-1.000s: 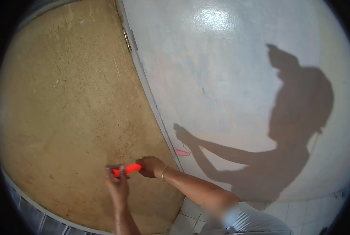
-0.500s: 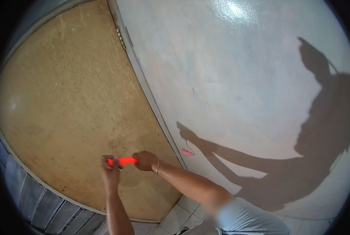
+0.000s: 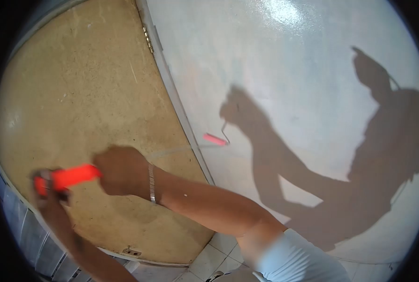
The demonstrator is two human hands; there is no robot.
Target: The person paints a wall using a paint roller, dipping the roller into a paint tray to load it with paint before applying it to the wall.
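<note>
Compared with half a second ago, the pink roller [image 3: 213,138] sits higher on the white wall [image 3: 284,89], near the edge where it meets the pale frame [image 3: 177,105], and both hands have shifted left. From where I stand, I cannot tell whether the roller touches the wall. A brown panel [image 3: 78,103], hinged [image 3: 148,40] along its right edge, fills the left side; white floor tiles [image 3: 208,258] lie below, and the person's shadow [image 3: 392,141] falls across the wall. The bright red-orange handle [image 3: 75,176] slants before the panel's lower-left part: the left hand [image 3: 51,185], slightly blurred, closes round one end, the right hand [image 3: 121,170] round the other. A thin, pale rod [image 3: 172,152] reaches from the right hand toward the roller.
</note>
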